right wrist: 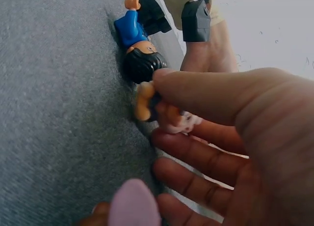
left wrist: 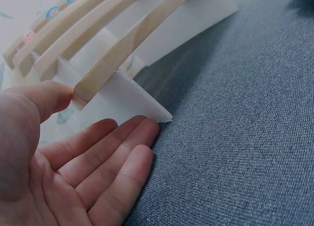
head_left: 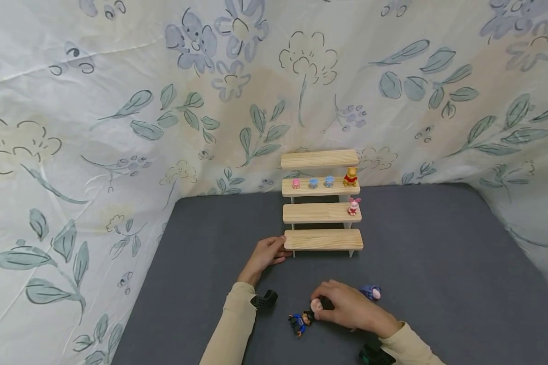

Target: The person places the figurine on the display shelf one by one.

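Observation:
My left hand (head_left: 267,256) touches the left end of a four-tier wooden display stand (head_left: 323,239). Its thumb presses the lowest plank's end, and its loosely extended fingers lie by the white leg (left wrist: 132,98). Between thumb and fingertips, my right hand (head_left: 342,304) pinches a small toy figure (right wrist: 164,110) with yellow-orange and pale pink parts; the fingers partly hide it. Right beside those fingertips lies a black-haired toy figure in blue (head_left: 298,323). A blue-purple figure with a pink muzzle (head_left: 372,292) lies behind the right hand.
On the stand's second tier from the top stand a pink figure (head_left: 296,183), two blue ones (head_left: 321,182) and a yellow bear in red (head_left: 350,177). A pink piglet figure (head_left: 353,207) stands one tier lower. Floral cloth (head_left: 237,126) hangs behind the grey table (head_left: 420,263).

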The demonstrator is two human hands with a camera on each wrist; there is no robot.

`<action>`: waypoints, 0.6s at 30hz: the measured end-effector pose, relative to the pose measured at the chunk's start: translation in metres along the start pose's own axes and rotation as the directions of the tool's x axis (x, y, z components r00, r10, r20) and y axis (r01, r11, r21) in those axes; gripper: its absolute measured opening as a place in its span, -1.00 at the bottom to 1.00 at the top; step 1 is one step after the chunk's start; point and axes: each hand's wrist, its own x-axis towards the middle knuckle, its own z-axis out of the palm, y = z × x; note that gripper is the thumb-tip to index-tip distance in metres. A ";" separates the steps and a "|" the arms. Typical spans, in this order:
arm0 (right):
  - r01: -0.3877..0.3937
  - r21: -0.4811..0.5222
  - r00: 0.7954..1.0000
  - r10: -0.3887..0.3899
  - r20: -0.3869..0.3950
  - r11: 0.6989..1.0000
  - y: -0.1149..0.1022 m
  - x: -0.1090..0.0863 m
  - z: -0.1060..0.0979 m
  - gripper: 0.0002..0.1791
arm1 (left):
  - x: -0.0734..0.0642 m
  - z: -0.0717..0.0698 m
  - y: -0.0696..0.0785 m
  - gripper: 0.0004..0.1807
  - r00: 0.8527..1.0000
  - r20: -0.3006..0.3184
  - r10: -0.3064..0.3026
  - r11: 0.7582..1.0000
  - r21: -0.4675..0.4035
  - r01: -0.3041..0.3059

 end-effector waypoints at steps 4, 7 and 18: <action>-0.036 0.104 0.999 0.036 0.006 0.994 0.002 0.000 -0.001 -0.69 | 0.000 -0.001 0.001 -0.36 1.000 0.000 -0.004 1.000 -0.003 0.004; -0.038 0.142 0.999 0.038 0.003 0.989 0.004 0.001 -0.002 -0.67 | 0.000 -0.001 0.002 -0.36 1.000 0.003 -0.002 1.000 -0.005 0.002; 0.038 0.210 0.998 -0.029 -0.047 0.977 0.007 0.000 0.000 -0.63 | -0.001 -0.001 0.004 -0.36 1.000 0.002 -0.014 1.000 0.006 0.014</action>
